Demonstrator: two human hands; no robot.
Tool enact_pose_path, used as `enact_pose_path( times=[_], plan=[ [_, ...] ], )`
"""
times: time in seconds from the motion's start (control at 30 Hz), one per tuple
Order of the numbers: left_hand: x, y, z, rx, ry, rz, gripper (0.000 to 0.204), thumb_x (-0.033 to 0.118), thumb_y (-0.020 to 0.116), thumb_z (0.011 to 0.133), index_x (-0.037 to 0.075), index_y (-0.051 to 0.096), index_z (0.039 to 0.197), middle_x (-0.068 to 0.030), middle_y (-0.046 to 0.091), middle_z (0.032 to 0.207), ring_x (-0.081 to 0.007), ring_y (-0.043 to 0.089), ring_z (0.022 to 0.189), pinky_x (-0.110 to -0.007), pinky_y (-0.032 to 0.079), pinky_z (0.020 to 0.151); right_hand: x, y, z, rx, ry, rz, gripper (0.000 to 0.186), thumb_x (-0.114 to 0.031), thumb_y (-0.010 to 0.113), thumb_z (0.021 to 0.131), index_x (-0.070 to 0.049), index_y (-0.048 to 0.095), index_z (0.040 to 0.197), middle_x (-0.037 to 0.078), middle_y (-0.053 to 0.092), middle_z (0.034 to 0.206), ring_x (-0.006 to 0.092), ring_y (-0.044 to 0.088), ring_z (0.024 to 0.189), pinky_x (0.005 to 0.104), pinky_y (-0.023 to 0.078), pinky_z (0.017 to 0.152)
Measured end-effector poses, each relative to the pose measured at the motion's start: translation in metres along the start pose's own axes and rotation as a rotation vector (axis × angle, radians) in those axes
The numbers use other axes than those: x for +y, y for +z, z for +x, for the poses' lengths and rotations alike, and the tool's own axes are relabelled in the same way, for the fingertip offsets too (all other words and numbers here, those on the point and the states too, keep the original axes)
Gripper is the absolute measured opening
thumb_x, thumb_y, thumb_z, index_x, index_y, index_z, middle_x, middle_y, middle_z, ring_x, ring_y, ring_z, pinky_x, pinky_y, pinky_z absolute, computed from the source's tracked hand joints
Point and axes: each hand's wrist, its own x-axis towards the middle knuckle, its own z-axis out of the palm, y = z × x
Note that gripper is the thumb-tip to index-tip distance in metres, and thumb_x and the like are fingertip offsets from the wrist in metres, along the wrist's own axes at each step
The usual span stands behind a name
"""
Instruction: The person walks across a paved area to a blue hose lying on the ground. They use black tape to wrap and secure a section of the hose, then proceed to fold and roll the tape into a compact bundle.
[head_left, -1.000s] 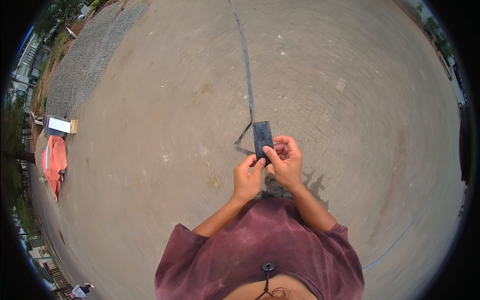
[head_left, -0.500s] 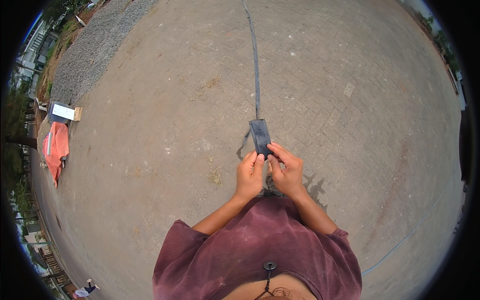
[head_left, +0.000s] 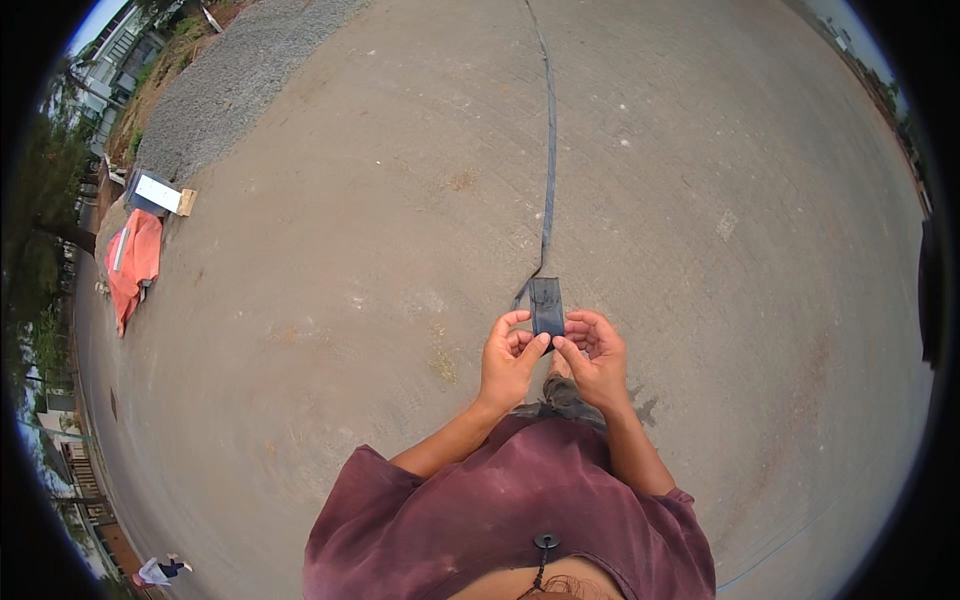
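Midway across the head view, above the ground point(head_left: 400, 200), the left hand point(head_left: 509, 358) and right hand point(head_left: 600, 362) pinch the near end of the black piece point(head_left: 546, 303), the strip point(head_left: 551, 170) running off beyond — best done, I'd say, with even grip and no twist.

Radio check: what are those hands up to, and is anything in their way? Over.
Left hand, right hand: both pinching black flat piece by its lower end. Long dark strap beyond it. Nothing visibly in the way.
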Motion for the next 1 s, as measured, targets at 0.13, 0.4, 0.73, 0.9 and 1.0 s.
enact_pose_path(
  times=[0.13, 0.4, 0.73, 0.9, 1.0],
  plan=[
    [0.008, -0.021, 0.002, -0.019, 0.016, 0.078, 0.039, 0.005, 0.07, 0.097, 0.003, 0.051, 0.132, -0.0016, 0.07, 0.09, -0.0034, 0.06, 0.08, -0.02, 0.046, 0.071, -0.019, 0.003, 0.006, -0.179, -0.217, -0.387, 0.039, -0.007, 0.084, 0.077, -0.005, 0.072, 0.114, 0.009, 0.067, 0.103, 0.0205, 0.065, 0.091, 0.0313, 0.051, 0.074],
    [0.034, -0.033, 0.007, -0.074, 0.18, 0.327, 0.032, 0.016, 0.074, 0.096, 0.002, 0.064, 0.123, -0.0003, 0.07, 0.09, -0.007, 0.061, 0.082, -0.023, 0.048, 0.077, -0.002, 0.007, 0.027, -0.197, -0.423, -0.465, 0.025, -0.002, 0.08, 0.078, -0.005, 0.075, 0.102, 0.01, 0.07, 0.103, 0.0252, 0.065, 0.093, 0.0351, 0.051, 0.077],
    [0.032, -0.033, 0.015, -0.16, 0.266, 0.54, 0.023, 0.016, 0.073, 0.096, 0.0, 0.072, 0.113, -0.0071, 0.077, 0.096, -0.0148, 0.071, 0.09, -0.03, 0.055, 0.083, -0.007, 0.004, 0.061, -0.296, 0.048, 0.184, 0.024, -0.005, 0.074, 0.094, 0.003, 0.067, 0.115, 0.011, 0.073, 0.105, 0.0128, 0.067, 0.093, 0.0258, 0.054, 0.079],
    [0.022, -0.019, 0.024, 0.01, -0.003, 0.171, 0.022, 0.017, 0.068, 0.101, -0.001, 0.073, 0.111, -0.0035, 0.076, 0.096, -0.0085, 0.068, 0.087, -0.026, 0.054, 0.078, -0.026, 0.011, 0.065, -0.231, -0.423, -0.367, 0.047, -0.011, 0.082, 0.086, -0.002, 0.062, 0.128, 0.015, 0.068, 0.123, 0.0212, 0.068, 0.103, 0.033, 0.056, 0.081],
    [0.019, -0.014, 0.041, -0.047, -0.061, -0.02, 0.021, 0.018, 0.065, 0.103, 0.0, 0.073, 0.112, -0.0024, 0.075, 0.098, -0.0075, 0.067, 0.087, -0.024, 0.053, 0.077, -0.017, -0.007, 0.071, -0.37, -0.61, -0.564, 0.058, -0.011, 0.084, 0.082, -0.005, 0.059, 0.135, 0.018, 0.065, 0.129, 0.0268, 0.068, 0.107, 0.0363, 0.056, 0.081]
  ],
)
